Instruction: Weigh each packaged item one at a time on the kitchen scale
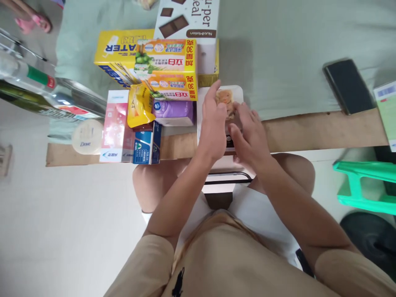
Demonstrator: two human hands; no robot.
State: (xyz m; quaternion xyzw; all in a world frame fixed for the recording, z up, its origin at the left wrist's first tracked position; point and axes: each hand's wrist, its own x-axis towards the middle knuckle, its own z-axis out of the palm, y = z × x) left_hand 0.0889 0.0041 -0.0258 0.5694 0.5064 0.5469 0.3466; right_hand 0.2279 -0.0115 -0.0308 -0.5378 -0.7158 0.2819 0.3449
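Work at the scale looks partway through: you have the tan bread-like snack (pixel 227 99) resting on the white flat scale (pixel 239 90), near the edge of the counter (pixel 309 128) in front of you, so placing it reads as done. Your left hand (pixel 213 121) runs along the left side of the scale, grip straightened, nothing visibly pinched. Your right hand (pixel 251 133) curves in from the other side, grip loosely spread, fingertips right at the snack's edge; can't tell if they touch it or sit just beside it. Black panel (pixel 229 142) at the near end of the scale sits between your hands, too small to read, so no result to log. What's left, as a judgement: neither hand is clear of the scale, so handling there isn't finished. The other goods sit grouped to your left: Liby boxes (pixel 167 55) stacked in front of the NutriMotion box (pixel 201 45), purple pack (pixel 173 112) under the lower one, yellow packet (pixel 139 109), pink-and-white box (pixel 114 128), blue box (pixel 147 146), Dove container (pixel 87 138). None of these is in your hands; the view doesn't tell which, if any, are dealt with. Phone (pixel 349 86) lies well apart on your right, untouched.
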